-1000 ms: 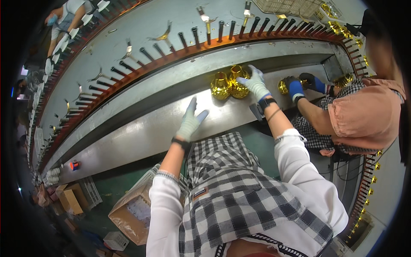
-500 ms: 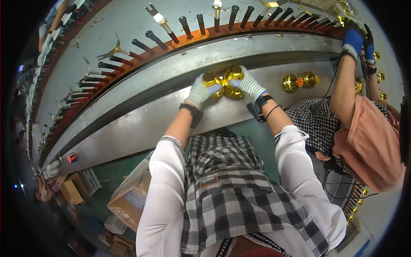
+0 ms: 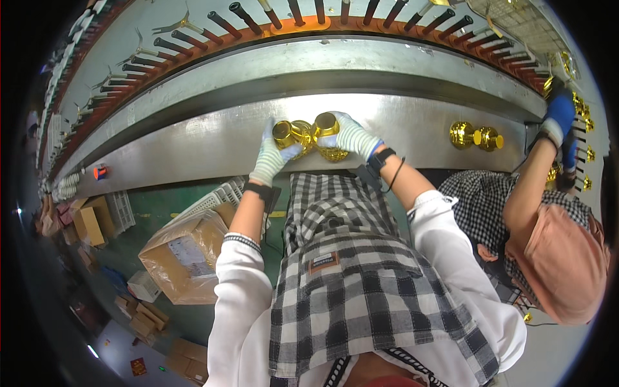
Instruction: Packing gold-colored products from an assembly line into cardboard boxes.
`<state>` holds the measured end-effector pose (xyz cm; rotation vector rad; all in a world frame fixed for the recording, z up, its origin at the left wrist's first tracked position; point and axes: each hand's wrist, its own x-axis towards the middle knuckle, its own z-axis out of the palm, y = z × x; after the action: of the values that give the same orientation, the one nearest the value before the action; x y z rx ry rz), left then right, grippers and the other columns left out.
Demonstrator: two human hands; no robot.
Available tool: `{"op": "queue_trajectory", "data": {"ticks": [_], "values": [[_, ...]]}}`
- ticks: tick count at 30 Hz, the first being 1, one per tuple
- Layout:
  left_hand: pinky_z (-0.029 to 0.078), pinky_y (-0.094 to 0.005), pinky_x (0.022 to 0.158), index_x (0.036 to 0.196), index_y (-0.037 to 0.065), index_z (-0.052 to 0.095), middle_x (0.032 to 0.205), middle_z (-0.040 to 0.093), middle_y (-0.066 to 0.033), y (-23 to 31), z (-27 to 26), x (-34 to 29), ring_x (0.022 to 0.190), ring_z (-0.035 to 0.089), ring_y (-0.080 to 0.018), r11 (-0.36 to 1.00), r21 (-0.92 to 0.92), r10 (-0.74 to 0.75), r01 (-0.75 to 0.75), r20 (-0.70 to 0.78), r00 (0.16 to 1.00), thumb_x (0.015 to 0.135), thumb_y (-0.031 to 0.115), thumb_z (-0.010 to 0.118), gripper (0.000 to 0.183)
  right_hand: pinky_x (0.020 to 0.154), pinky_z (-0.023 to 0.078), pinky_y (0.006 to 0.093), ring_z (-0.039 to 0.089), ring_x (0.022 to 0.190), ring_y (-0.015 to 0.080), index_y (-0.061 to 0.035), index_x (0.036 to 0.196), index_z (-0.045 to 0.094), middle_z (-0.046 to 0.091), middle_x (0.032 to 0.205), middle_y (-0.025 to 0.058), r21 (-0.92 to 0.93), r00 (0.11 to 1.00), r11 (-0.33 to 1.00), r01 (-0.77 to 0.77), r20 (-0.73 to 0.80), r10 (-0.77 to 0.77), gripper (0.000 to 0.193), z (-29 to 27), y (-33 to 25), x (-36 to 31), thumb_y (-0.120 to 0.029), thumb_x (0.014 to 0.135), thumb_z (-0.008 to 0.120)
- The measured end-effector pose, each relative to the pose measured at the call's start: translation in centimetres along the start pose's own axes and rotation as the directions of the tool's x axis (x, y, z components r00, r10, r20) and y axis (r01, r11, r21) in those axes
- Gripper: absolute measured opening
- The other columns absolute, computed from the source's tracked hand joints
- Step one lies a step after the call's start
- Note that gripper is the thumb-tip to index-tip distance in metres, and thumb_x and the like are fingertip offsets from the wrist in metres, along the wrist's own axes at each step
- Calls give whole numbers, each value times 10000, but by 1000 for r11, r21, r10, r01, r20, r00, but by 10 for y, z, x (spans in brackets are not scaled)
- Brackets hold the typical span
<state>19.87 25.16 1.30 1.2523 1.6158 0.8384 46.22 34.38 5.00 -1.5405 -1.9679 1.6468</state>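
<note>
My left hand (image 3: 271, 158), in a white knit glove, grips a shiny gold metal piece (image 3: 288, 133) with a round open end. My right hand (image 3: 351, 137), gloved the same way, holds a second gold piece (image 3: 327, 126) right beside it, with another gold part (image 3: 334, 154) under its palm. Both hands meet over the grey metal ledge (image 3: 213, 145) of a curved conveyor. The two gold pieces touch or nearly touch each other.
Two more gold pieces (image 3: 476, 136) lie on the ledge to the right. A co-worker in a pink top reaches up with a blue-gloved hand (image 3: 558, 116). Above runs an orange rail with dark pegs (image 3: 219, 22). Cardboard boxes (image 3: 184, 255) and a white crate stand on the green floor at left.
My left hand came over from the bare ledge and closed on a gold piece beside my right hand. The co-worker's gloved hand rose from the ledge to the pegs.
</note>
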Motion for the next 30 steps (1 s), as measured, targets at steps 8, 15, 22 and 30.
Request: {"op": "queue_trajectory", "data": {"ticks": [8, 15, 22, 30], "values": [[219, -471, 1262, 1608, 37, 175, 1651, 299, -164, -74, 90, -106, 1520, 269, -356, -261, -717, -610, 646, 641, 465, 904, 744, 521, 1056, 1080, 485, 407, 564, 1219, 303, -40, 1371, 530, 544, 1292, 185, 262, 979, 964, 37, -201, 17, 835, 63, 74, -79, -274, 663, 907], [272, -471, 1246, 1551, 89, 384, 1582, 430, -78, -46, 111, -106, 1447, 404, -265, 99, -718, -70, 689, 686, 724, 1037, 575, 479, 714, 999, 506, 367, 596, 1146, 189, -22, 1318, 531, 627, 1239, 87, 547, 982, 837, -11, -150, 111, 642, 70, 43, -129, -155, 771, 837], [510, -399, 1059, 1603, 44, 264, 1548, 442, -112, 101, -25, -121, 1396, 464, -238, 701, -650, -48, 294, 368, 929, 1034, 462, 585, 775, 1089, 427, 349, 559, 1222, 187, -64, 1328, 545, 619, 1297, 74, 679, 961, 685, 265, -130, -244, 552, -10, -135, -155, -117, 816, 745], [492, -463, 1053, 1590, 103, 316, 1511, 439, -148, 12, -1, -120, 1254, 547, -323, 621, -677, -309, 395, 252, 917, 1003, 514, 614, 776, 965, 506, 317, 635, 1075, 150, -28, 1277, 599, 689, 1158, 66, 399, 943, 888, 229, 135, -304, 511, 4, -160, -37, -188, 829, 786]]}}
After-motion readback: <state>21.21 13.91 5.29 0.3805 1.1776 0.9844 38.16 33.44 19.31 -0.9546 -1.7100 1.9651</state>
